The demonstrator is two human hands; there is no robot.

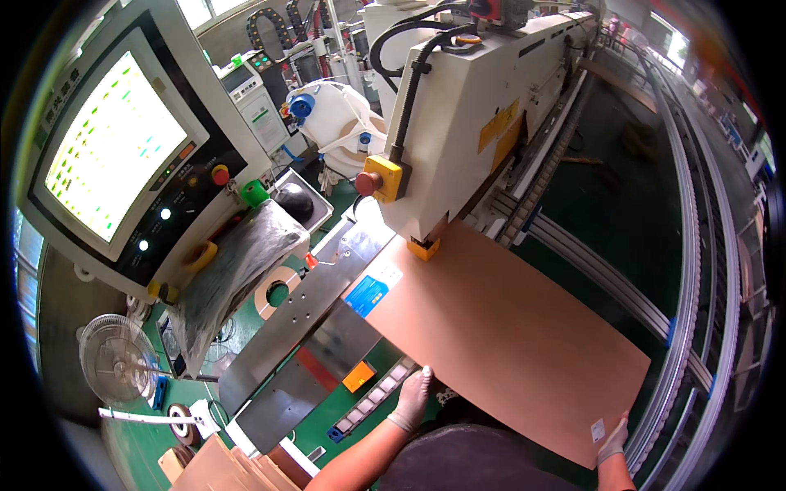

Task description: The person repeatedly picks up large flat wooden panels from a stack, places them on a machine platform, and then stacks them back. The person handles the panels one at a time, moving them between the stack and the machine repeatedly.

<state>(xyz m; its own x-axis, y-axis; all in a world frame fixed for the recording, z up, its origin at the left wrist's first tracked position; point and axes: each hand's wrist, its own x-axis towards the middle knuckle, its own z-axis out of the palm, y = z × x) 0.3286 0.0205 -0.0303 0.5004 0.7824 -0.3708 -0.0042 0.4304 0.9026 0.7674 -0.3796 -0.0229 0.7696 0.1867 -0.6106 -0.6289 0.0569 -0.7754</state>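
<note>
Two gloved hands sit on the near edge of a large brown board (pixel 499 335), which lies flat on the machine bed with its long axis running from the near right up toward the far left. Its far end is tucked under the white machine head (pixel 458 123) and touches the small yellow block (pixel 424 248) at the head's foot. The left hand (pixel 412 397) rests at the board's near left corner, fingers together and laid flat against the edge rather than clamped round it. The right hand (pixel 612 440) is at the near right corner beside a small white sticker (pixel 598 430), fingers curled on the edge; whether they wrap under it I cannot tell. So the board stretches away from both sets of fingers, straight toward the head, and the left hand is the nearer to the machine. Left of the board lie the steel infeed plates (pixel 319 327), and farther left stands the control panel with its bright screen (pixel 115 147).
</note>
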